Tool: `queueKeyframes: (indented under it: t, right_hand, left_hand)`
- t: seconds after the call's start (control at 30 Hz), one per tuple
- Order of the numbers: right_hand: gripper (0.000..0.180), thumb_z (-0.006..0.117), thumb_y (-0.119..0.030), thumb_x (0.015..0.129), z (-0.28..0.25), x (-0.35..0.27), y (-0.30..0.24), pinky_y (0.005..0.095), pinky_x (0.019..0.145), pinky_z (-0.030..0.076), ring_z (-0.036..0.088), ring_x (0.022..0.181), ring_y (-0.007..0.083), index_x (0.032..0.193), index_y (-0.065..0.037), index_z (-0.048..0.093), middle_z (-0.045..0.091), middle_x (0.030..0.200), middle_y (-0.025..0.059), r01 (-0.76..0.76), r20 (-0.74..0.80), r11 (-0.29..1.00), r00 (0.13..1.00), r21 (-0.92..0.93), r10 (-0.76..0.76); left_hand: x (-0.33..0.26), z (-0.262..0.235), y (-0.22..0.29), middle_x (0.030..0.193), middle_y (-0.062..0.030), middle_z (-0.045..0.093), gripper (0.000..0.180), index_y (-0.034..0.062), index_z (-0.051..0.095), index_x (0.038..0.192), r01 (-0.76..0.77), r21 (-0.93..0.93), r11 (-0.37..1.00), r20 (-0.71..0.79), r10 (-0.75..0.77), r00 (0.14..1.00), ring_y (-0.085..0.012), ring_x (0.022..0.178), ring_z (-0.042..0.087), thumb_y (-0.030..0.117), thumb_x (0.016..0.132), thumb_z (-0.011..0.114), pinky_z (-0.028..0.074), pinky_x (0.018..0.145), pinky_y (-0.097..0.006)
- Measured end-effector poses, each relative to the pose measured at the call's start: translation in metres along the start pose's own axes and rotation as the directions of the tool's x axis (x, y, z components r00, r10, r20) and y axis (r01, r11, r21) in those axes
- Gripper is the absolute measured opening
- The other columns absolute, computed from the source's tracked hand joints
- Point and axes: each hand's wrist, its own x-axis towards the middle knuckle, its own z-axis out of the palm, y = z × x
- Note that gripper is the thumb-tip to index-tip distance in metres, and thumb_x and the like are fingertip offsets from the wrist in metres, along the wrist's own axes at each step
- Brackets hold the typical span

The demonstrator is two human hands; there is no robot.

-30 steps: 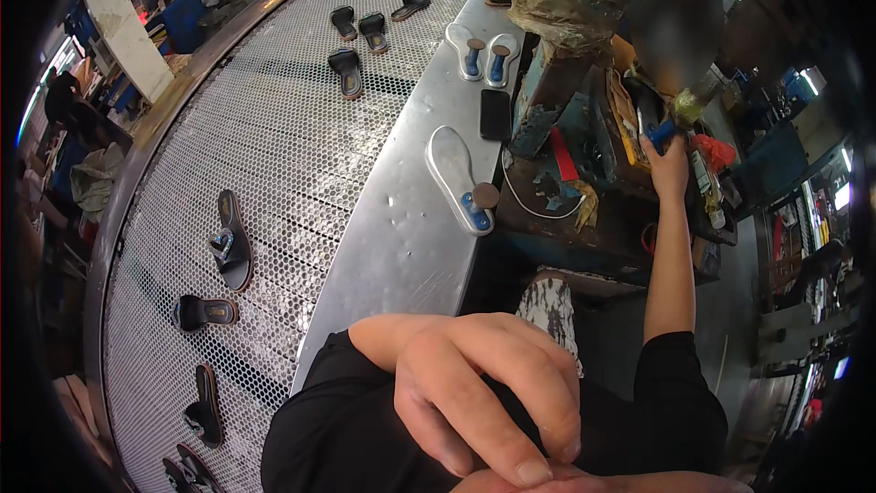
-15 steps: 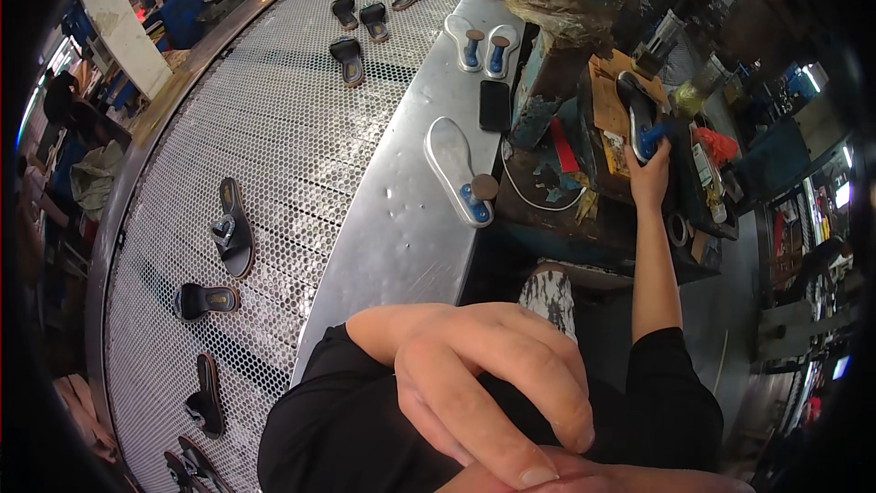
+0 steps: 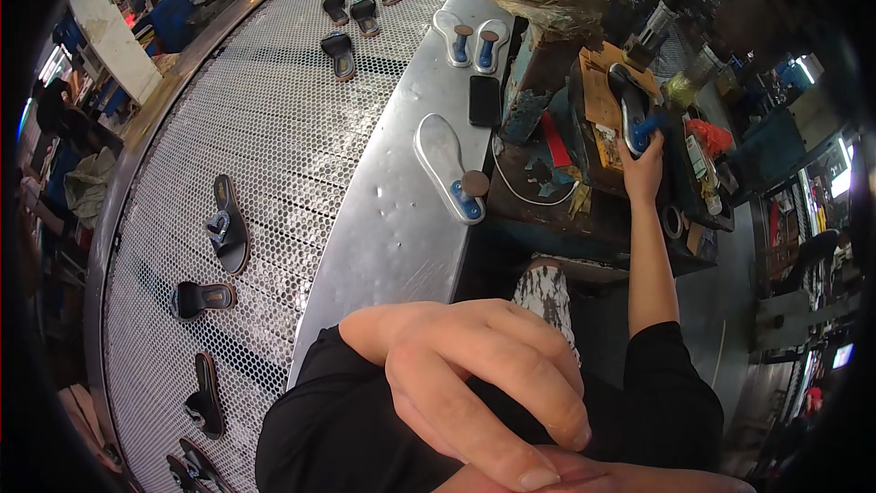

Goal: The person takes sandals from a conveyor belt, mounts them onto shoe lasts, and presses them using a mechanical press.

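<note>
My right hand reaches out over the machine bench at the right, its fingers closed around the lower end of a silver sole-shaped metal form by its blue handle. A black sole lies on that form, its tip against a brown board. Close to the camera, my left hand is bent with its fingers loosely curled and apart. One fingertip rests against skin at the lower edge; no object shows in this hand.
Another silver form with a brown knob lies on the metal ledge. Beyond it are a black phone and two more forms. Several black sandals lie on the perforated surface to the left.
The whole view has shifted slightly, so the bench and ledge sit a little further left. My right hand keeps its hold on the form; my left hand stays almost where it was.
</note>
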Motion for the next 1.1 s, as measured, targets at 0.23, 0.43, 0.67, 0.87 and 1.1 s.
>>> queueKeyframes:
  t: [0.23, 0.43, 0.67, 0.87, 1.1]
  right_hand:
    - [0.083, 0.070, -0.041, 0.088, 0.001, -0.001, 0.001, 0.0430, 0.103, 0.043, 0.049, 0.128, 0.0391, 0.147, 0.000, 0.029, 0.047, 0.140, 0.0246, 0.026, -0.009, 1.000, 1.000, -0.007, -0.027]
    - [0.083, 0.070, -0.041, 0.088, 0.000, 0.000, -0.003, 0.0431, 0.103, 0.042, 0.048, 0.128, 0.0390, 0.147, 0.000, 0.028, 0.046, 0.140, 0.0250, 0.011, -0.015, 1.000, 1.000, -0.015, -0.011]
    - [0.083, 0.070, -0.042, 0.088, 0.000, -0.004, -0.002, 0.0435, 0.102, 0.043, 0.049, 0.127, 0.0391, 0.147, -0.001, 0.028, 0.047, 0.139, 0.0249, 0.011, -0.017, 1.000, 1.000, -0.016, -0.011]
    - [0.083, 0.069, -0.042, 0.088, 0.002, -0.006, -0.001, 0.0432, 0.101, 0.044, 0.050, 0.126, 0.0388, 0.147, -0.001, 0.028, 0.047, 0.139, 0.0245, 0.006, -0.005, 1.000, 1.000, -0.029, -0.006]
    - [0.083, 0.069, -0.042, 0.088, 0.001, -0.007, -0.004, 0.0435, 0.102, 0.043, 0.050, 0.126, 0.0389, 0.147, -0.001, 0.027, 0.047, 0.139, 0.0243, 0.012, -0.002, 1.000, 1.000, -0.020, -0.012]
  left_hand:
    - [0.001, 0.001, 0.003, 0.096, -0.0221, 0.067, 0.017, 0.0058, 0.071, 0.106, 0.007, 0.003, 1.000, 0.004, -0.007, 1.000, -0.0286, 0.070, 0.064, 0.008, 0.090, 0.070, 0.054, 0.058, -0.032]
    - [-0.017, 0.003, -0.008, 0.106, -0.0262, 0.063, 0.022, -0.0031, 0.070, 0.108, -0.135, 0.025, 0.990, -0.065, 0.137, 0.988, -0.0324, 0.079, 0.065, 0.011, 0.095, 0.059, 0.055, 0.065, -0.035]
    - [-0.020, 0.005, -0.009, 0.104, -0.0260, 0.063, 0.019, 0.0008, 0.071, 0.105, -0.120, 0.053, 0.991, -0.069, 0.123, 0.990, -0.0314, 0.076, 0.065, 0.010, 0.094, 0.059, 0.055, 0.063, -0.034]
    - [-0.022, 0.003, -0.010, 0.105, -0.0262, 0.063, 0.018, 0.0016, 0.072, 0.104, -0.119, 0.057, 0.991, -0.064, 0.122, 0.990, -0.0320, 0.078, 0.065, 0.010, 0.094, 0.060, 0.055, 0.064, -0.035]
    - [-0.024, 0.002, -0.009, 0.105, -0.0264, 0.063, 0.017, 0.0028, 0.072, 0.104, -0.111, 0.064, 0.992, -0.041, 0.113, 0.993, -0.0323, 0.078, 0.065, 0.011, 0.093, 0.061, 0.056, 0.065, -0.035]
